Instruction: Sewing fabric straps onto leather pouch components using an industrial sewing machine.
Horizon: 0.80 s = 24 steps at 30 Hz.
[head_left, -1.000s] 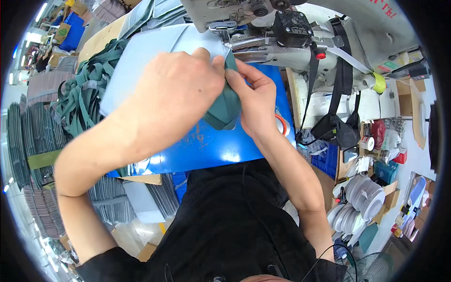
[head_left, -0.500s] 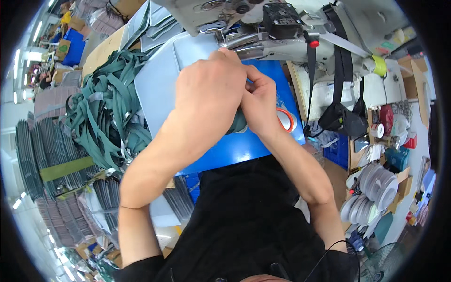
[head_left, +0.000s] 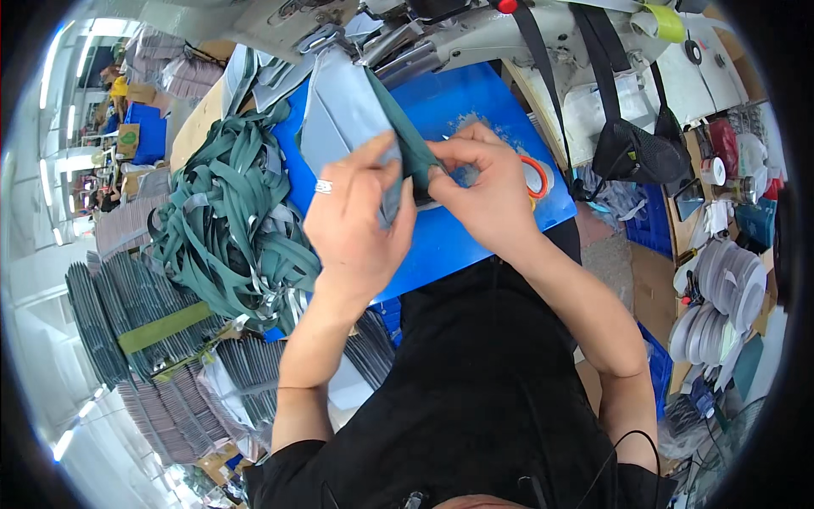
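A light grey-blue fabric panel (head_left: 339,102) with a dark green strip (head_left: 397,127) along its right side lies under the sewing machine (head_left: 479,38), its far end near the presser foot. At the panel's near end, my left hand (head_left: 352,233), wearing a ring, has its fingers and thumb closed on the fabric. Just to the right, my right hand (head_left: 487,191) pinches the green strip between thumb and fingers. The strip's lower part is partly hidden by my hands. Orange-handled scissors (head_left: 535,176) lie beside my right hand on the blue work surface (head_left: 458,93).
A tangled heap of green straps (head_left: 225,199) sits left of the work surface. Below it stand bundled stacks of dark green panels (head_left: 140,314). Black straps with a mesh pouch (head_left: 640,153) hang at the right, above a shelf with white spools (head_left: 729,280).
My hands, bunched together near the presser foot before, have drawn apart and come nearer. More of the panel and green strip now shows. The view has shifted.
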Tool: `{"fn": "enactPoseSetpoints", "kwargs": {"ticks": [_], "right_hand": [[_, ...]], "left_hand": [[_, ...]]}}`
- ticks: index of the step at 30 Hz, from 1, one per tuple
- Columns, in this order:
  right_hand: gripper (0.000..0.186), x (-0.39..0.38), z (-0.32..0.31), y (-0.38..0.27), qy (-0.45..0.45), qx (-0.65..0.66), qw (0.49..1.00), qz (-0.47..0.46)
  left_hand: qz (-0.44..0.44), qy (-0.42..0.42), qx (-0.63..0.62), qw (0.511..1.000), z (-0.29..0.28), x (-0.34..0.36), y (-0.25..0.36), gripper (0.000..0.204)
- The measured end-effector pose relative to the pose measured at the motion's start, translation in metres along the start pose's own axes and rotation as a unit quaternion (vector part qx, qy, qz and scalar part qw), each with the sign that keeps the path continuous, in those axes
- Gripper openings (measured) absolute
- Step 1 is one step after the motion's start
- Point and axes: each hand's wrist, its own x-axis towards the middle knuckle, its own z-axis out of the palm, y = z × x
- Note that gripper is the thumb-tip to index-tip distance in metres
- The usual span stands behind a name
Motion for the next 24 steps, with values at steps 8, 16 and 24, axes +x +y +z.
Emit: {"fn": "enactPoseSetpoints", "kwargs": {"ticks": [8,16,24], "right_hand": [[0.022,0.002,0.011,-0.010,-0.016,0.209,0.968,0.138],[0.022,0.049,0.033,-0.010,-0.033,0.303,0.935,0.182],[0.015,0.081,0.057,-0.011,0.065,0.333,0.931,0.134]], "left_hand": [[0.082,0.064,-0.032,0.994,0.009,0.005,-0.009,0.030],[0.140,0.048,0.000,0.989,0.009,0.046,-0.051,0.028],[0.120,0.106,-0.018,0.987,0.017,0.052,-0.066,0.026]]}}
